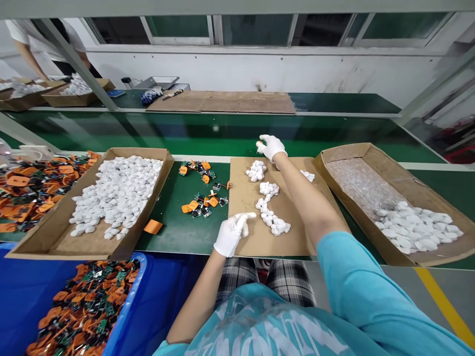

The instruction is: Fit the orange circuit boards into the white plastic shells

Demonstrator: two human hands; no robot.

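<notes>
White pieces (pixel 273 222), small and rounded, lie in loose clusters on a flat cardboard sheet (pixel 293 244) in the middle of the green counter (pixel 178 232). In the head view, one cluster is near the sheet's far left part, a chain of them runs down its middle toward the near edge, and a few more lie beyond the right forearm.

The left hand (pixel 229 236), in a white glove, is over the near left edge of the sheet, forefinger stretched to the right and the other fingers curled; whether it has hold of anything cannot be told. The right hand (pixel 272 147), also gloved, is at the far edge of the sheet, its fingertips nearly closed about a small orange part (pixel 260 143).

Left of the sheet, orange-and-green circuit assemblies (pixel 202 205) lie in two main groups, with an orange flat piece (pixel 153 227) nearer. Farther left, an open cardboard tray (pixel 48 237) holds a broad heap of white pieces, bare at its near left corner. Beyond its left side is a large pile of orange assemblies (pixel 22 193). Below the counter, a blue bin (pixel 128 296) holds many more such assemblies.

Right of the sheet, a second tray (pixel 349 217) has white pieces gathered at its near end and clear plastic film (pixel 359 183) in its far part. At the far left, a person (pixel 48 42) stands by more boxes (pixel 76 99) with white pieces in them.
</notes>
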